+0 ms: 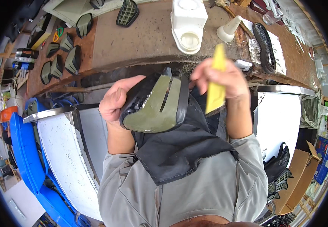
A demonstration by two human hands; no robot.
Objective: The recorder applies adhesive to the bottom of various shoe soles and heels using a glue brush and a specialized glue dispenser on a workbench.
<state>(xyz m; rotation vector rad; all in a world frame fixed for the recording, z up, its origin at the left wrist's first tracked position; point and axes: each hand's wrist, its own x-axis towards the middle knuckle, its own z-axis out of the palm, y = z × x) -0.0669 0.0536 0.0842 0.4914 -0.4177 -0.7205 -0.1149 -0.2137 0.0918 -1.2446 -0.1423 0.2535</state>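
Note:
My left hand (pixel 113 99) grips one side of a black and olive-green shoe part (pixel 149 113), held up above my lap. Its olive face has a narrow dark slit, and glossy black material runs along its left edge. My right hand (pixel 224 77), slightly blurred, is closed around a flat yellow strip-like tool (pixel 216 90). That tool stands nearly upright, just right of the shoe part and apart from it. Whether a working edge sits at its lower end I cannot make out. A black apron (pixel 179 151) lies across my lap beneath both hands.
On the brown workbench (pixel 133 41) stand a white dispenser (pixel 188 19) and a white cone (pixel 228 30). A black shoe sole (pixel 264 47) lies on white paper at right. Several olive-black sole pieces (pixel 73 60) sit at left. Blue bins (pixel 28 151) and a cardboard box (pixel 298 181) flank me.

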